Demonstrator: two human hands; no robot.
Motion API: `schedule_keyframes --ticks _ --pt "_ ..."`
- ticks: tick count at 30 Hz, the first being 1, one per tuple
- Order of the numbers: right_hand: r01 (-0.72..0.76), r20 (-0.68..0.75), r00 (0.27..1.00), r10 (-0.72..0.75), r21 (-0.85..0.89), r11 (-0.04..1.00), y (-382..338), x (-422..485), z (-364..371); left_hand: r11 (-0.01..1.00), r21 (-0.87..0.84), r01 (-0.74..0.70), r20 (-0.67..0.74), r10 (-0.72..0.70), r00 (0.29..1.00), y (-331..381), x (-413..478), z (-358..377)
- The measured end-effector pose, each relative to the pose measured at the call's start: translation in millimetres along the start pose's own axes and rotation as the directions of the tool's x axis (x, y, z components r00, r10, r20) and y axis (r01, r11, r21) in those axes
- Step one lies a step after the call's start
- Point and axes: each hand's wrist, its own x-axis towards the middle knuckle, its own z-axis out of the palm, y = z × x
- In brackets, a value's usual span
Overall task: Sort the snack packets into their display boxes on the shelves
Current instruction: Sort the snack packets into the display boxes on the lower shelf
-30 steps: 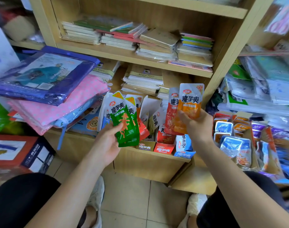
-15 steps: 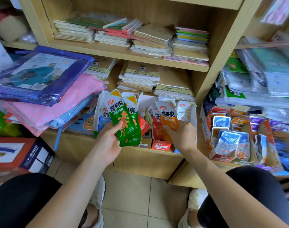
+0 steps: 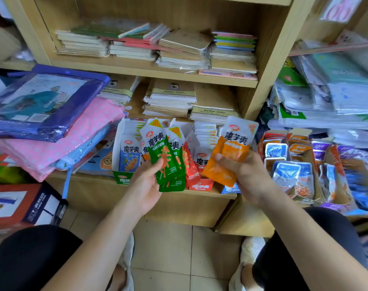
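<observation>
My left hand (image 3: 145, 185) grips a fan of snack packets: green packets (image 3: 164, 156) in front and a red packet (image 3: 190, 166) behind them. My right hand (image 3: 248, 175) holds an orange packet (image 3: 229, 152) by its lower half, lifted in front of the shelf. On the lower shelf stand open display boxes: a green-fronted box (image 3: 122, 178) with blue packets (image 3: 129, 154), a red-fronted box (image 3: 200, 185) with white-topped packets, and a blue-fronted box (image 3: 231, 189) partly hidden by my right hand.
To the right, several cardboard boxes (image 3: 304, 196) of blue, orange and purple packets. Stacked notebooks (image 3: 170, 97) fill the shelves above. Pink and purple plastic-wrapped packs (image 3: 53, 114) overhang the shelf on the left. A red carton (image 3: 17, 206) stands on the tiled floor.
My right hand dipped down to the display boxes with orange and red packets, then came back up holding a single orange packet. My left hand stayed in place with its fan of packets.
</observation>
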Motion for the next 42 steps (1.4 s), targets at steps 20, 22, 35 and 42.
schedule_keyframes --ticks 20,22,35,42 --pt "0.192 -0.153 0.894 -0.421 -0.719 0.668 36 21 -8 0.977 0.103 -0.184 -0.236 0.204 0.950 1 17 -10" --pt "0.150 -0.107 0.920 -0.378 -0.793 0.590 45 25 2 0.970 0.122 -0.210 -0.266 0.236 0.935 3 17 -15" --pt "0.086 -0.091 0.974 -0.210 -0.704 0.705 15 29 -2 0.919 0.196 -0.343 -0.452 0.395 0.800 27 9 -48" --pt "0.125 -0.026 0.974 -0.225 -0.769 0.627 33 39 15 0.929 0.214 -0.303 -0.380 0.365 0.850 19 4 -39"
